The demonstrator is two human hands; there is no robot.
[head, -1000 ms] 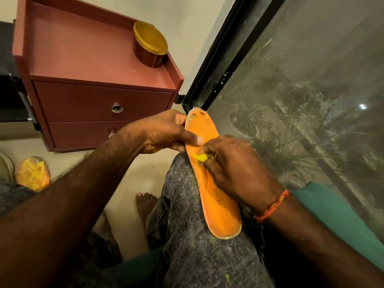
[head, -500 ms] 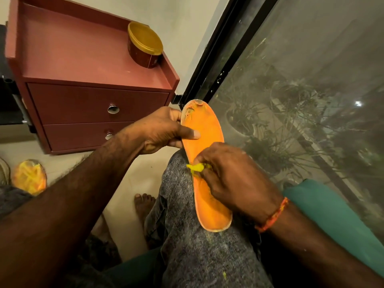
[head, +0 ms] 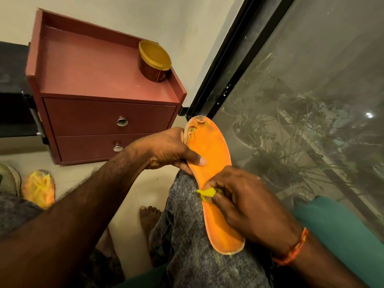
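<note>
left hand (head: 164,150) grips the insole (head: 209,154) — right hand (head: 245,202) pinches a yellow wad (head: 205,193), smearing midway; heel end looks undone.

Domestic interior, likely a bedroom corner. Indicators: a red two-drawer bedside cabinet (head: 108,113) at upper left, a tiled floor (head: 128,196), and a dark-framed glazed door (head: 311,100) at right showing potted plants.

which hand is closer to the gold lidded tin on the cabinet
Left. The left hand grips the insole high up, below the tin; the right hand pinches a yellow scrap lower on it, farther off.
</note>
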